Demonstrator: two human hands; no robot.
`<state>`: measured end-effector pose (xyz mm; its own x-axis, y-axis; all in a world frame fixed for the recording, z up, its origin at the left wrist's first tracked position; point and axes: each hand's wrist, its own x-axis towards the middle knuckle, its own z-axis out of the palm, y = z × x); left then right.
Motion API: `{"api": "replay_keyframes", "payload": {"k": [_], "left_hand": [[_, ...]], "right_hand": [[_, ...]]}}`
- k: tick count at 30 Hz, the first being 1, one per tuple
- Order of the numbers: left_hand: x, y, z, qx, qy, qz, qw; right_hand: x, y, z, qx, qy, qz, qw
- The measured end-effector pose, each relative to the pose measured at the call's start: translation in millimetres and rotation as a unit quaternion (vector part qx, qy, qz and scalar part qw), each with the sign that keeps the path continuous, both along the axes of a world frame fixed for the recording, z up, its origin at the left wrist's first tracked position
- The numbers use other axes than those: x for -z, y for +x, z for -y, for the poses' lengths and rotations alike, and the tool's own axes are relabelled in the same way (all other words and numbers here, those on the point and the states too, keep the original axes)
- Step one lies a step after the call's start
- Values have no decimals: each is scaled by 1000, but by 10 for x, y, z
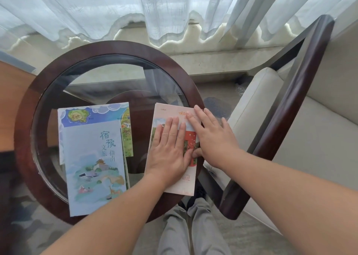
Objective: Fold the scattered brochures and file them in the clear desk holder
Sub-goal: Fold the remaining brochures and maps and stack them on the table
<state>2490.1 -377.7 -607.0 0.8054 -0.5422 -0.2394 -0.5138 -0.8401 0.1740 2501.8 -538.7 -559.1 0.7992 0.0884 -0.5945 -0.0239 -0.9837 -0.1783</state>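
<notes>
Pink brochure (168, 112) runs lengthwise away from the body, pressed flat by open palms: left hand (169, 150) mid-sheet, right hand (212, 138) at its right edge.

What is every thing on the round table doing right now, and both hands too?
Pale pink brochure: folded, flat, pressed under both hands.
Light blue brochure: folded, flat, untouched.
Colourful map sheet: flat, partly covered by the blue brochure.
Left hand: flat, pressing the pink brochure.
Right hand: fingers straight, pressing the pink brochure's far corner.
White curtains: drawn shut.
</notes>
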Motion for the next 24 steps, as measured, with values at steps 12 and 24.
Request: {"api": "replay_keyframes", "payload": {"k": [12, 24], "left_hand": [[-59, -570, -306, 35, 55, -35, 997], [-64, -259, 55, -44, 61, -46, 996]], "right_hand": [[-13, -5, -32, 13, 8, -8, 1000], [55, 0, -31, 2, -6, 1, 1000]]}}
